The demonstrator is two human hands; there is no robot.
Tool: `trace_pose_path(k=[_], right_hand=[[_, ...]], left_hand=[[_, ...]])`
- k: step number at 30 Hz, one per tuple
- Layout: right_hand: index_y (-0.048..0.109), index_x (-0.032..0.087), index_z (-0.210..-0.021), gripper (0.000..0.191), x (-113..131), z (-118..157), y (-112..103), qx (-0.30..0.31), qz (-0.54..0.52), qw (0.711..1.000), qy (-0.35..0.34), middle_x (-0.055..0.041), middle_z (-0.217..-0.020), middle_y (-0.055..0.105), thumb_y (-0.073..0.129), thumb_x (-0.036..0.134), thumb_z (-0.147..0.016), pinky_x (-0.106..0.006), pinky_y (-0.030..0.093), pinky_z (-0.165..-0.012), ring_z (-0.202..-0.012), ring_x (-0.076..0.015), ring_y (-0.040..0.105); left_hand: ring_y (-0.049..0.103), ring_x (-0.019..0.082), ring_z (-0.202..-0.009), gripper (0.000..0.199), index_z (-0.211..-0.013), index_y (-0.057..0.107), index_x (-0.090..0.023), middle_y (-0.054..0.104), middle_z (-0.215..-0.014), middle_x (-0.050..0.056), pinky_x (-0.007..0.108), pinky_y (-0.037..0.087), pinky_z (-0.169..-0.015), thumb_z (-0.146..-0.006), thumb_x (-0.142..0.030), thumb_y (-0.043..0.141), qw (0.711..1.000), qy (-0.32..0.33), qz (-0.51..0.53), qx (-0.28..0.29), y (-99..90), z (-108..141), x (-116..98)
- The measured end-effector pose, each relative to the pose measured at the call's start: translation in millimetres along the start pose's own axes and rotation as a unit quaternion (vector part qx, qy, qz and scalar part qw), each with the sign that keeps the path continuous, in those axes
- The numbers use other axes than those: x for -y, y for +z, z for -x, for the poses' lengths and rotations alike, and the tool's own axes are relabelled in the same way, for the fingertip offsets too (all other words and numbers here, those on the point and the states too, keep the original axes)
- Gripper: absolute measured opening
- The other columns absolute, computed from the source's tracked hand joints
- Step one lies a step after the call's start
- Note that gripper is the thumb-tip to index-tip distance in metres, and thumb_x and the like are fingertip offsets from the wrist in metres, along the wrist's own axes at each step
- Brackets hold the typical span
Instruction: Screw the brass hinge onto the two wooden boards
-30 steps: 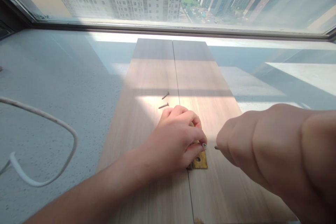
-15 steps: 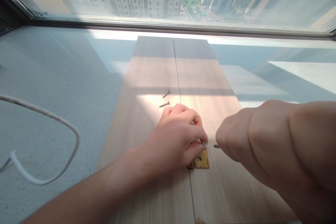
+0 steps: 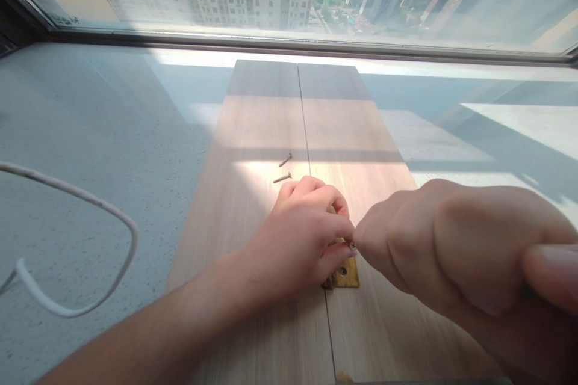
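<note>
- Left hand [image 3: 289,240]: thumb and index finger pinch a small cross-head screw [image 3: 353,246], head facing up toward the right hand; remaining fingers curl over the brass-coloured hinge plate [image 3: 351,277]
- Right hand [image 3: 451,240]: fingers closed in a fist, knuckles right beside the pinched screw; whatever it grips is hidden, cannot tell what
- Plate position: visible part lies on the right board [image 3: 338,126], its darker edge by the seam between that and the left board [image 3: 257,126]; one screw hole [image 3: 343,271] shows, the rest is under the left fingers
- Two loose screws lie on the left board, beyond the left hand: the farther screw [image 3: 286,160] and the nearer screw [image 3: 282,178], apart from each other
- Step in hand, judged: the screw is being steadied at the plate while the right hand lines up with its head; seating of its tip cannot be confirmed, view blocked by the fingers
- What the next move calls for, judged: screw kept upright, plate pressed against the board, right hand in line with the screw head, pressure light while fingertips are so near
- Surroundings: white cable [image 3: 90,198] on the speckled surface [image 3: 153,132] left of the boards
</note>
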State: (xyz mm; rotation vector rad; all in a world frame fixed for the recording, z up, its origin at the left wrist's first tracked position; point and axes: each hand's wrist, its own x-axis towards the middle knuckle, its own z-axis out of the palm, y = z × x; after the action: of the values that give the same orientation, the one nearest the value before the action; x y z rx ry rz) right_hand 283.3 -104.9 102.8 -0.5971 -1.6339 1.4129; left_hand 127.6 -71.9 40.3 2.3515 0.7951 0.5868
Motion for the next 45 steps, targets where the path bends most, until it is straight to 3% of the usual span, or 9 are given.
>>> trace_pose_path(k=[10,14,19,24,27,33,35,37,45], right_hand=[[0.038,0.022,-0.056,0.038,-2.2,-10.0,0.5,-0.009,0.033,0.999,0.003,0.002,-0.049,0.034,0.047,0.038,-0.089,-0.029,0.04,-0.045,-0.048,-0.0132,0.038],[0.038,0.02,-0.057,0.039,-8.1,-4.0,-3.8,-0.04,-0.001,0.998,0.04,0.003,-0.047,0.039,0.048,0.035,-0.091,-0.029,0.036,-0.046,-0.047,-0.0113,0.037],[0.037,0.019,-0.052,0.045,-8.7,0.1,-7.1,-0.068,-0.08,0.993,0.056,0.0037,-0.046,0.039,0.051,0.038,-0.091,-0.029,0.031,-0.044,-0.044,-0.01,0.036],[0.037,0.019,-0.051,0.048,-3.6,-6.6,-14.9,-0.103,-0.074,0.992,0.025,0.0047,-0.042,0.031,0.054,0.043,-0.089,-0.029,0.028,-0.041,-0.039,-0.009,0.03],[0.042,0.02,-0.052,0.041,-11.9,-15.5,-34.2,-0.171,-0.062,0.983,-0.019,0.0058,-0.041,0.028,0.054,0.038,-0.087,-0.028,0.023,-0.038,-0.037,-0.0078,0.024],[0.045,0.02,-0.055,0.028,-25.9,-19.5,-110.6,-0.358,0.017,0.929,0.093,0.0048,-0.048,0.032,0.062,0.026,-0.076,-0.025,0.012,-0.039,-0.04,-0.006,0.025],[0.054,0.019,-0.059,0.02,-27.1,-11.9,-124.1,-0.391,0.13,0.887,0.211,0.004,-0.049,0.035,0.068,0.028,-0.071,-0.025,0.008,-0.039,-0.04,-0.0051,0.022],[0.061,0.018,-0.066,0.013,-29.5,-2.7,-122.1,-0.369,0.134,0.878,0.276,0.003,-0.052,0.04,0.071,0.027,-0.066,-0.023,0.01,-0.039,-0.041,-0.0055,0.025],[0.055,0.021,-0.062,0.019,-44.3,23.1,-72.0,-0.436,0.157,0.873,0.152,-0.0013,-0.065,0.055,0.046,0.033,-0.074,-0.026,0.038,-0.05,-0.058,-0.0142,0.051]], left_hand=[[0.05,0.02,-0.093,0.015,-0.067,0.06,-0.019,0.058,-0.09,0.001,0.042,0.039,-0.087,-0.08,-0.024,0.066,1.0,-0.008,0.012,0.004,-3.4,-0.4,-2.2],[0.053,0.021,-0.109,0.023,-0.103,0.064,-0.022,0.059,-0.115,0.005,0.038,0.044,-0.096,-0.08,-0.025,0.066,0.998,-0.021,0.055,-0.034,-23.8,7.0,4.1],[0.045,0.025,-0.129,0.046,-0.133,0.045,-0.027,0.05,-0.138,0.006,0.044,0.04,-0.108,-0.089,-0.04,0.055,0.973,-0.138,-0.116,-0.147,-53.8,54.0,21.1],[0.042,0.034,-0.133,0.053,-0.143,0.033,-0.035,0.036,-0.151,0.005,0.047,0.055,-0.089,-0.092,-0.045,0.046,0.937,-0.288,-0.15,-0.129,-49.6,113.0,25.2],[0.038,0.036,-0.137,0.062,-0.147,0.027,-0.035,0.029,-0.156,0.006,0.044,0.057,-0.087,-0.09,-0.043,0.05,0.948,-0.273,-0.125,-0.11,-35.4,126.8,24.1],[0.031,0.035,-0.141,0.075,-0.149,0.02,-0.036,0.021,-0.158,0.007,0.055,0.04,-0.107,-0.085,-0.044,0.059,0.959,-0.225,-0.152,-0.079,-35.1,123.5,30.6],[0.028,0.035,-0.142,0.074,-0.148,0.023,-0.035,0.02,-0.158,0.007,0.056,0.036,-0.109,-0.085,-0.048,0.059,0.957,-0.24,-0.131,-0.099,-40.2,117.1,38.6],[0.026,0.033,-0.143,0.067,-0.146,0.027,-0.033,0.021,-0.158,0.007,0.056,0.033,-0.112,-0.087,-0.05,0.055,0.951,-0.258,-0.092,-0.145,-43.9,106.8,49.2],[0.026,0.028,-0.143,0.061,-0.14,0.038,-0.028,0.027,-0.155,0.007,0.052,0.023,-0.117,-0.087,-0.055,0.052,0.94,-0.247,-0.018,-0.235,-43.9,68.2,70.2]])
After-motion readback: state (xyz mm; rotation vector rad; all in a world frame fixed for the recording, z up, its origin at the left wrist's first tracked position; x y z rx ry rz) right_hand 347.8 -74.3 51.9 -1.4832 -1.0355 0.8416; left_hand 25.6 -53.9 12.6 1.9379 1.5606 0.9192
